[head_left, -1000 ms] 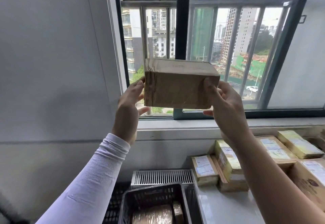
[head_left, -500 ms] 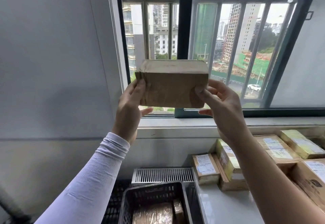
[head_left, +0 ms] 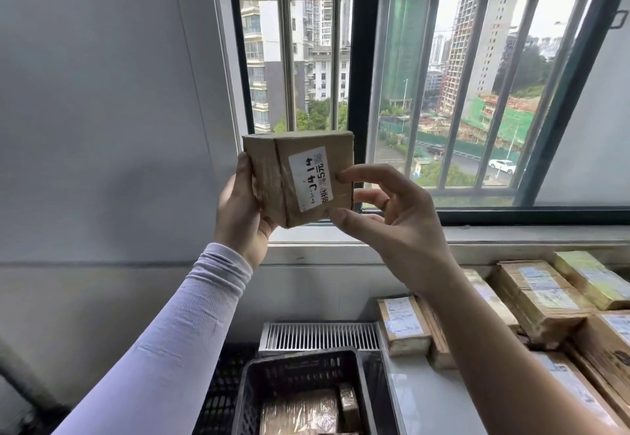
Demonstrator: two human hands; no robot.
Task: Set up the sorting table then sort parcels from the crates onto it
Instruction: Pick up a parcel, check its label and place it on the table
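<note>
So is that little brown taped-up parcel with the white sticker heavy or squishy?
The small brown taped parcel is probably light: the left hand holds it aloft while the right hand only touches it with fingertips. Its sharp corners suggest stiffness. The glossy tape may be slippery.

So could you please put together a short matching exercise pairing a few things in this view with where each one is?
Things:
1. held parcel
2. black crate
3. yellow-taped parcel
4. white vent grille

Places:
A. far right on the sorting table, under the window sill
B. raised before the window, between both hands
C. against the wall, behind the crate
D. bottom centre, left of the table, wrapped parcels inside

Pairs: 1-B, 2-D, 3-A, 4-C
</note>
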